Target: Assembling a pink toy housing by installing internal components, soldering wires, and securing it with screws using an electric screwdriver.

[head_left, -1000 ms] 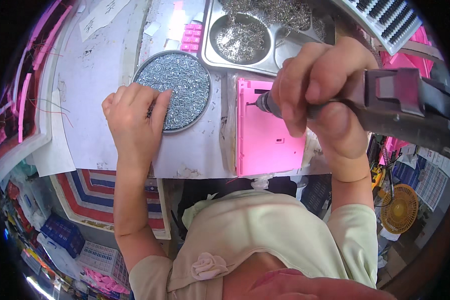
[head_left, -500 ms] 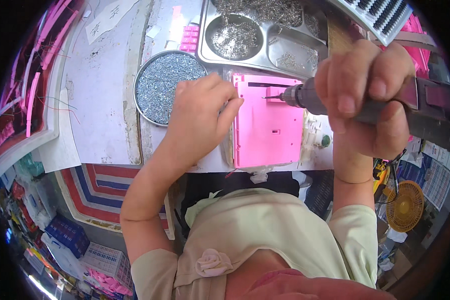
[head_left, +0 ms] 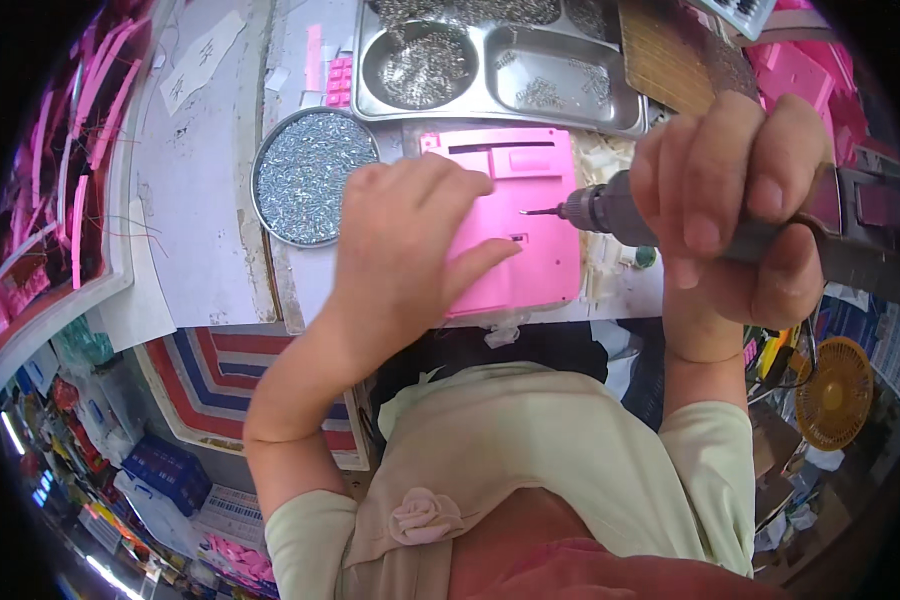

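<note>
A pink plastic housing (head_left: 547, 265) lies flat on the white bench, with a raised block and a long slot near its far edge. My left hand (head_left: 395, 235) rests over its left side, thumb stretched out and apart from the bent fingers, and nothing shows between them. In my right hand (head_left: 725, 195) is a grey electric screwdriver (head_left: 615, 208), held level with its thin bit pointing left above the housing. Whether the bit touches the plastic, I cannot tell. Left of the housing, beside my left hand, stands a round metal dish (head_left: 260, 190) full of small screws.
A steel compartment tray (head_left: 490, 113) with small metal parts stands at the back. Near it are a pink keypad (head_left: 339, 82) and a brown board (head_left: 660, 60). Pink parts (head_left: 795, 75) are piled far right. A bin of pink strips and wires (head_left: 90, 150) is at left.
My left hand has gone from the housing's left edge to over its surface, with the thumb spreading away from the fingers. The screwdriver bit has left the raised block and now points lower over the housing.
</note>
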`<state>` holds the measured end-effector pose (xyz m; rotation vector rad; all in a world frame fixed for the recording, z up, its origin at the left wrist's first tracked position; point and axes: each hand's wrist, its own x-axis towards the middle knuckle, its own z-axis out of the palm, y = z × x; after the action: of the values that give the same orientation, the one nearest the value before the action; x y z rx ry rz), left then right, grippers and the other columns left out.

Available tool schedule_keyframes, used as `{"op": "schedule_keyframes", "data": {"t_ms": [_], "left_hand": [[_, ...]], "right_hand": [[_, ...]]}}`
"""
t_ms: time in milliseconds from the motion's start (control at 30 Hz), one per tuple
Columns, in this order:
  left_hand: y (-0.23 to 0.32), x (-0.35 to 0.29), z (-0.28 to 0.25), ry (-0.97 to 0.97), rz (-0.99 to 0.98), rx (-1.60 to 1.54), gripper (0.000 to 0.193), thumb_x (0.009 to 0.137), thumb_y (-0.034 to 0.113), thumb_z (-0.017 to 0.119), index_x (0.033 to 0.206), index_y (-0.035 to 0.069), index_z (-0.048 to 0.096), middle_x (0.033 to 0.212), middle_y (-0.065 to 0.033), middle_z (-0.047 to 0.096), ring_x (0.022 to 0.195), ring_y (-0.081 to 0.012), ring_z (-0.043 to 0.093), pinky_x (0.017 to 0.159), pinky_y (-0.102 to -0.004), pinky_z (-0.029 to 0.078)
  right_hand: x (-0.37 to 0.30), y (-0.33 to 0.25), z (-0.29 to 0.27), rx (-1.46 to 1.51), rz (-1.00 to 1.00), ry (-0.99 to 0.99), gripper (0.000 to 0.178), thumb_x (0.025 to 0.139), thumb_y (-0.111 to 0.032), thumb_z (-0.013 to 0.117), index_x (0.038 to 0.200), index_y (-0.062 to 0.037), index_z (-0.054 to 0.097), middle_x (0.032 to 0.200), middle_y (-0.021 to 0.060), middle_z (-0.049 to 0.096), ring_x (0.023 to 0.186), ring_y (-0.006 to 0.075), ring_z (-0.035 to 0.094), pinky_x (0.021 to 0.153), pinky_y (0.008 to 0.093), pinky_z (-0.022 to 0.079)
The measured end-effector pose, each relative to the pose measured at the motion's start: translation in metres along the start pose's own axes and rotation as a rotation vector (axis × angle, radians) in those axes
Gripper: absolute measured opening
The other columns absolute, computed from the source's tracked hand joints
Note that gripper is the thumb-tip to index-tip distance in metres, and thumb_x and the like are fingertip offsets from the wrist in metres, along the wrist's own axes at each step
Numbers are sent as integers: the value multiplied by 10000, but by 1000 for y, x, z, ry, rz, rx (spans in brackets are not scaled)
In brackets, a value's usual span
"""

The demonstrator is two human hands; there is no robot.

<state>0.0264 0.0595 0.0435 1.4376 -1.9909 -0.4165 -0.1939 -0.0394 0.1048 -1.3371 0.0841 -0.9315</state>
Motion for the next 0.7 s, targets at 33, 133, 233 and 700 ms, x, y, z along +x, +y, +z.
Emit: {"op": "schedule_keyframes", "data": {"t_ms": [33,133,233,700], "left_hand": [[4,0,13,43,38,-25,293,785,285,811,949,103,651,873,-40,633,787,-242,605,811,-410,380],[7,-6,30,87,100,-44,212,812,261,794,902,120,663,841,-13,630,765,-212,599,836,-412,366],[9,-8,34,95,121,-38,149,829,222,779,838,130,662,799,-2,614,741,-196,585,824,-404,352],[15,-27,28,126,9,-130,110,826,102,761,914,132,703,833,13,690,752,-172,611,797,-399,302]], "right_hand": [[0,0,1,9,-5,-5,197,996,-313,608,1050,-161,495,913,14,591,603,78,546,609,250,407],[-2,-3,2,23,-15,-26,194,1000,-309,611,1046,-159,497,923,19,601,608,83,558,612,250,413],[-4,-7,2,25,-32,-38,198,1003,-310,603,1057,-151,500,937,27,606,621,95,573,624,254,421],[-2,3,25,54,80,35,313,945,-425,668,1022,-137,574,621,-68,494,527,88,463,633,291,460]]}}
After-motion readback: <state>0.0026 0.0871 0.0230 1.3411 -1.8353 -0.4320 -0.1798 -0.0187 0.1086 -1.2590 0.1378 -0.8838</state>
